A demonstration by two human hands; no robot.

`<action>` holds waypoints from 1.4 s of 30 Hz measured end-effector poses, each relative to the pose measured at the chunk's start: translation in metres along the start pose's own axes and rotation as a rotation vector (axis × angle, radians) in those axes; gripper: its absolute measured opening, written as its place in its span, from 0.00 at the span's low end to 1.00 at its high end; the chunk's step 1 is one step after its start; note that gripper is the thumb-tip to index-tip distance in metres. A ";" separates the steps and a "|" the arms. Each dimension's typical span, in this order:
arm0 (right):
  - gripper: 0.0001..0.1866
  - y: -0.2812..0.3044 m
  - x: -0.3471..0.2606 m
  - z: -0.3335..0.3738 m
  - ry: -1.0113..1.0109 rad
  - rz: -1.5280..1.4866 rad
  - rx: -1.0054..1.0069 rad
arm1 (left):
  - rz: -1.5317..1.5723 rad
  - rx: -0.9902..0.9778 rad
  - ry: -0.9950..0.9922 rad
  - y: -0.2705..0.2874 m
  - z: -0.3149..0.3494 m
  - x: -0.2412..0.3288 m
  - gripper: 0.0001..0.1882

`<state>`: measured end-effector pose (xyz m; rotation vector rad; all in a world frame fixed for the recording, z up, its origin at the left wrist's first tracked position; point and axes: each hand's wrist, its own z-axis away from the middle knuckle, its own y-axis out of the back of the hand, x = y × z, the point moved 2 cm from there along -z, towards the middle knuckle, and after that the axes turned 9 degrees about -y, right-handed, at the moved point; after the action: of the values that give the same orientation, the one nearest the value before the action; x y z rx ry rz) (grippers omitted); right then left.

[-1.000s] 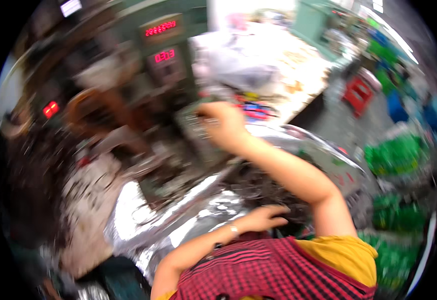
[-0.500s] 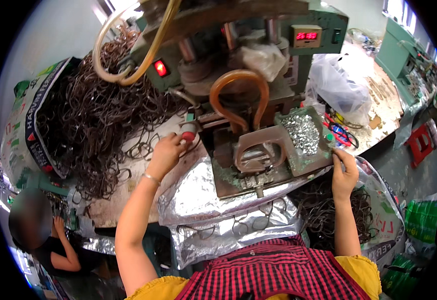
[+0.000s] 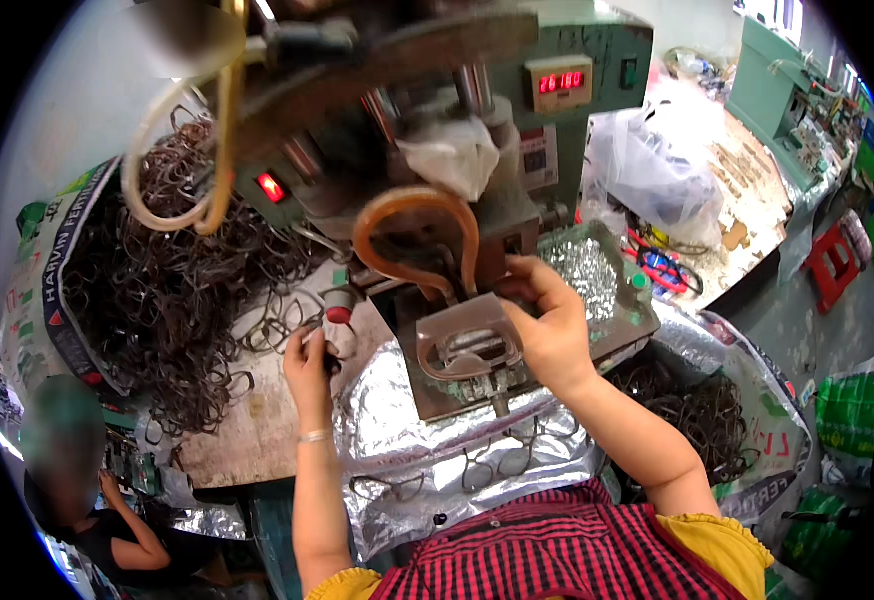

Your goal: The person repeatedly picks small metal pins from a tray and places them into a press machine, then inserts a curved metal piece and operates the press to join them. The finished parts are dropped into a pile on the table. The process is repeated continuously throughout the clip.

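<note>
My right hand (image 3: 555,325) reaches to the right side of a metal die block (image 3: 469,318) on the bed of a green press (image 3: 597,70). Its thumb and fingers are bent at the block's edge; what the tips grip is hidden. A rounded metal loop shape is at the front of the block, and a brown hose (image 3: 469,215) curves up behind it. Left of the press, near a red push button (image 3: 338,307), my left hand (image 3: 307,372) is closed, with a small dark piece (image 3: 332,362) at its fingertips. Its exact kind is unclear.
A heap of dark loops (image 3: 177,290) and a printed sack (image 3: 67,270) fill the left. Silvery chips lie in a tray (image 3: 629,310) at right. More loops sit in a sack (image 3: 772,420) below it. A person (image 3: 107,500) works at far left.
My right hand has moved left from the chip tray's edge to the die block. My left hand has come off the red button and closed below it. The view has shifted.
</note>
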<state>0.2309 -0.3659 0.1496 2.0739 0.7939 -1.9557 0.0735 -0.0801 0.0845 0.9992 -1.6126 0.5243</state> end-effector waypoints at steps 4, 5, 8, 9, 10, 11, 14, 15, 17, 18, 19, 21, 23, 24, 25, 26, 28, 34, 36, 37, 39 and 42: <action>0.23 0.001 0.000 0.003 -0.095 -0.123 -0.015 | 0.223 0.236 -0.161 -0.016 0.057 0.052 0.14; 0.23 0.002 -0.001 0.002 -0.104 -0.144 -0.014 | 0.219 0.227 -0.381 -0.023 0.062 0.077 0.14; 0.24 0.000 -0.006 0.002 -0.100 -0.174 -0.036 | -0.003 0.111 -1.140 -0.036 0.054 0.141 0.16; 0.24 -0.005 -0.007 0.003 -0.087 -0.162 -0.052 | -0.128 0.105 -1.167 -0.046 0.046 0.159 0.15; 0.25 -0.011 -0.009 0.003 -0.076 -0.150 -0.070 | -0.254 0.100 -1.190 -0.055 0.038 0.171 0.15; 0.25 -0.019 -0.021 0.007 -0.133 -0.236 -0.055 | -0.158 0.190 -1.077 -0.059 0.027 0.155 0.14; 0.28 -0.020 -0.035 0.025 -0.188 -0.208 -0.059 | -0.202 0.161 -1.108 -0.057 0.045 0.157 0.14; 0.29 -0.016 -0.037 0.031 -0.123 -0.186 -0.091 | -0.204 0.093 -1.200 -0.061 0.051 0.157 0.14; 0.27 -0.002 -0.041 0.033 -0.098 -0.037 -0.160 | -0.256 -0.058 -1.191 -0.072 0.065 0.150 0.12; 0.25 0.010 -0.034 0.025 -0.081 0.011 -0.197 | -0.333 -0.136 -1.186 -0.077 0.071 0.146 0.12; 0.21 0.032 -0.022 0.013 0.062 0.334 -0.090 | -0.340 -0.182 -1.201 -0.084 0.074 0.148 0.13; 0.18 0.073 0.007 0.001 0.202 1.131 0.316 | -0.311 -0.278 -1.238 -0.098 0.076 0.148 0.15; 0.15 0.096 0.031 -0.004 0.189 1.346 0.429 | -0.308 -0.267 -1.305 -0.105 0.075 0.142 0.16; 0.13 0.103 0.038 -0.005 0.219 1.344 0.450 | -0.315 -0.275 -1.313 -0.105 0.075 0.140 0.17; 0.12 0.107 0.042 -0.009 0.259 1.309 0.423 | -0.326 -0.268 -1.321 -0.106 0.075 0.140 0.17; 0.10 0.111 0.044 -0.011 0.299 1.274 0.395 | -0.338 -0.259 -1.328 -0.106 0.076 0.139 0.17; 0.07 0.112 0.041 -0.016 0.313 1.206 0.448 | -0.332 -0.249 -1.362 -0.109 0.077 0.138 0.18; 0.04 0.116 0.039 -0.015 0.330 1.092 0.501 | -0.323 -0.292 -1.355 -0.108 0.077 0.138 0.15; 0.04 0.112 0.036 -0.016 0.338 1.036 0.511 | -0.259 -0.307 -1.362 -0.110 0.075 0.136 0.15; 0.05 0.110 0.038 -0.019 0.408 1.013 0.504 | -0.217 -0.300 -1.372 -0.109 0.072 0.132 0.16; 0.06 0.107 0.032 -0.020 0.415 0.993 0.466 | -0.185 -0.323 -1.321 -0.102 0.073 0.125 0.14; 0.07 0.111 0.039 -0.020 0.314 0.900 0.455 | -0.269 -0.277 -1.133 -0.094 0.091 0.130 0.13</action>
<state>0.3025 -0.4394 0.0893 2.3755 -0.5630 -1.3718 0.0953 -0.2441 0.1658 1.3644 -2.3618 -0.5694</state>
